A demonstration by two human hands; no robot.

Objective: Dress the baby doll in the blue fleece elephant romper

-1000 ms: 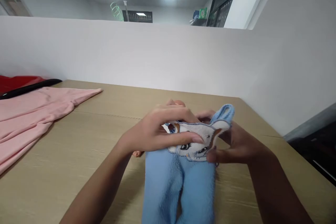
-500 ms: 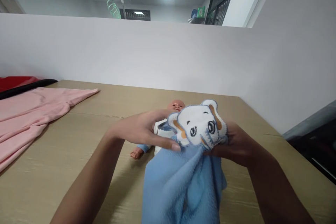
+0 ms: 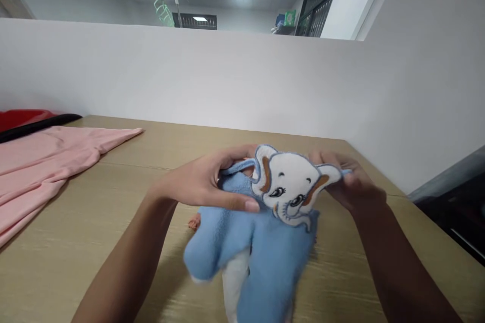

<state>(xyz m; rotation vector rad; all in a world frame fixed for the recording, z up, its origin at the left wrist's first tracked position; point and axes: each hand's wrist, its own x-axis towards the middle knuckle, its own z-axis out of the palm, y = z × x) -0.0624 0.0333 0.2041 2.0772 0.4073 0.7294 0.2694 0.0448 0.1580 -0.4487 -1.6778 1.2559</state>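
Note:
Blue fleecy baby dungarees (image 3: pixel 278 257) with a white elephant face (image 3: pixel 291 181) on the bib hang between my hands, legs downward. My left hand (image 3: pixel 208 181) has its thumb over the waist part and fingers behind, closed on the cloth near a thin blue strap loop. At the bib's right side, my right hand (image 3: pixel 346 184) pinches a blue strap beside the elephant's ear. Behind the dungarees lies a baby doll, mostly hidden; its small hand (image 3: pixel 194 222) shows at the left. White cloth (image 3: pixel 234 282) appears between the two trouser legs.
A pink cloth garment (image 3: pixel 56 161) lies spread at the left of the tan table (image 3: pixel 151 146). Beyond it are a black bar-like edge (image 3: pixel 45 122) and a red object (image 3: pixel 25 118). A white wall (image 3: pixel 212 75) rises behind; a dark object (image 3: pixel 450 207) stands at the right.
The dungarees have unfolded and spread over the doll, hiding its head. The elephant face has turned and tilts the other way. My right hand has moved outward onto the strap.

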